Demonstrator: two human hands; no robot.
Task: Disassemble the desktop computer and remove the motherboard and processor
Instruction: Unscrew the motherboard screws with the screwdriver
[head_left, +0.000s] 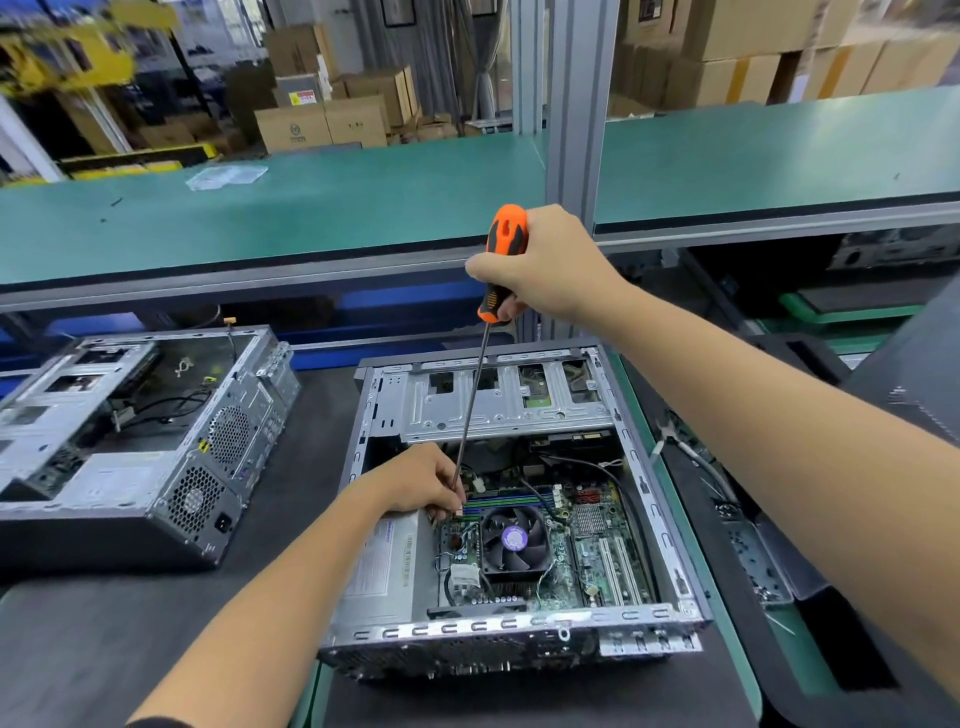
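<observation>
case (519, 499) open at frame centre, motherboard (587, 551) still inside; right hand (545, 265) grips screwdriver (498, 265), left hand (421, 480) pinches its shaft.

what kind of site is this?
Probably a PC teardown line in a warehouse: green-matted workbench, stacked cardboard boxes behind, an opened desktop case and a second stripped chassis beside it.

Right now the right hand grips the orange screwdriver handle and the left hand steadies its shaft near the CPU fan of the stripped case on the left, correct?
Not quite. The head view shows the right hand gripping the screwdriver and the left hand steadying its shaft, but inside the middle computer case, beside its CPU fan.
</observation>
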